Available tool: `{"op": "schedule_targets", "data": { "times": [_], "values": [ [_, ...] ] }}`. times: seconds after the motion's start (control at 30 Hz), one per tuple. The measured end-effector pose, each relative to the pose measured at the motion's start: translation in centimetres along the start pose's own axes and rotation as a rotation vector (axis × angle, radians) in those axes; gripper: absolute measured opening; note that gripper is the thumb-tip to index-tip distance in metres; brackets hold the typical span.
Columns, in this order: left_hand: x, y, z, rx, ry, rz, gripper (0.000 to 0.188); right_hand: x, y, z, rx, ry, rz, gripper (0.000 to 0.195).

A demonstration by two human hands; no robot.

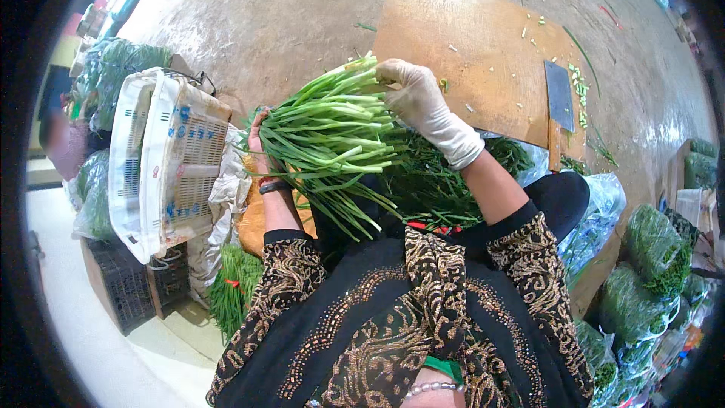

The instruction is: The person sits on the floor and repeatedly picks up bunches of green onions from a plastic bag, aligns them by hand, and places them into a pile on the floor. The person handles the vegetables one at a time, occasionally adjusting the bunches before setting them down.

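Observation:
My left hand (257, 139), bare with dark bands at the wrist, grips a large bunch of long green stalks (334, 122), scallions or a similar vegetable. Their pale ends fan out to the right. At the upper pale ends is my right hand (408, 88) in a whitish glove. Its fingers are curled against the topmost stalks, and whether they pinch one is hidden. Below the bunch, loose dark greens (430, 178) lie over my lap. A wooden board (459, 51) lies in front of me, with a cleaver (559, 96) on its right side, handle towards me.
White plastic crates (184, 153) stand at the left on dark crates (122, 286). A tied bundle of greens (229, 289) lies by my left elbow. Bagged greens (640, 300) are piled at the right. Cut pieces (579, 96) lie beside the cleaver. A person (68, 147) is at the far left.

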State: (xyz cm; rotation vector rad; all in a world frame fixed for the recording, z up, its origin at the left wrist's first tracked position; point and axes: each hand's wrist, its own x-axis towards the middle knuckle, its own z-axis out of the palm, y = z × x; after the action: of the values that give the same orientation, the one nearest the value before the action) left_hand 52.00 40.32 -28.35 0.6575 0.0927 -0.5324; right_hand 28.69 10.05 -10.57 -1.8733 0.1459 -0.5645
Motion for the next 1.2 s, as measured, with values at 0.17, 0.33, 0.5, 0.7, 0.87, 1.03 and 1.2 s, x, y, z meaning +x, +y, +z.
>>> {"op": "schedule_targets", "data": {
  "times": [0.17, 0.33, 0.5, 0.7, 0.87, 1.03, 1.2],
  "values": [
    [-1.0, -1.1, 3.4, -0.179, -0.109, 0.024, 0.015, -1.5, -0.4, -0.3, 0.367, 0.109, 0.196, 0.017],
    [-1.7, 0.3, 4.2, -0.102, -0.065, 0.120, 0.018, -0.9, -1.3, -4.6, 0.483, 0.303, 0.205, 0.016],
    [-1.3, 0.0, 3.7, -0.205, -0.292, 0.044, 0.021, -1.2, -5.5, -5.3, 0.134, 0.023, 0.027, 0.018],
    [-1.0, 0.4, 3.8, -0.189, -0.117, 0.052, 0.016, -1.4, -4.8, -2.5, -0.082, -0.014, -0.094, 0.017],
    [-1.4, 0.5, 5.2, -0.242, -0.207, -0.023, 0.020, -2.7, -5.1, -0.8, 0.490, 0.080, 0.223, 0.010],
    [-1.3, 0.7, 6.9, -0.284, -0.232, -0.086, 0.020, -2.4, -3.4, -2.4, 0.663, 0.329, 0.126, 0.014],
    [-2.9, 0.9, 8.4, -0.236, -0.289, -0.044, 0.016, -2.0, -2.7, -7.8, 0.658, 0.463, 0.148, 0.015]
  ]
}}
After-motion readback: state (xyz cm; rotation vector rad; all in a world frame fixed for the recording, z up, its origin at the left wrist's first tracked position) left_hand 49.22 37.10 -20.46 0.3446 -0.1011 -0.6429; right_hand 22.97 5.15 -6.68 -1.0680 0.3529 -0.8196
